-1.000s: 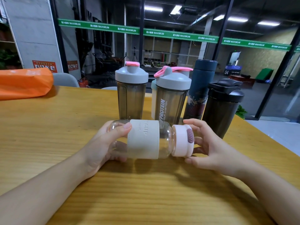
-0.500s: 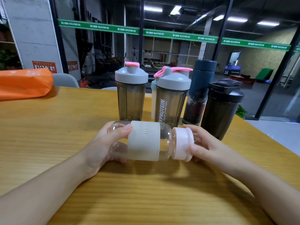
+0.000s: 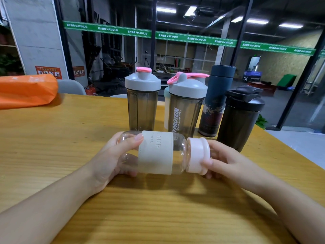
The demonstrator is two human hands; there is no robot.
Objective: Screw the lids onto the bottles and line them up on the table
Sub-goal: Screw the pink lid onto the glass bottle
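While the left hand (image 3: 112, 155) grips the glass bottle (image 3: 154, 152) sideways | right hand (image 3: 226, 161) pinches pink lid (image 3: 197, 154) | table (image 3: 52, 138) bare leftward

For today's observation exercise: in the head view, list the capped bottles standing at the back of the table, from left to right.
Grey-lidded shaker with pink cap → grey-lidded MYPROTEIN shaker → dark blue flask → black shaker. A pale bottle behind the two grey shakers is mostly hidden, so it is left out.

Pale bottle (image 3: 166, 110) mostly hidden behind the grey-lidded shaker (image 3: 185, 110).
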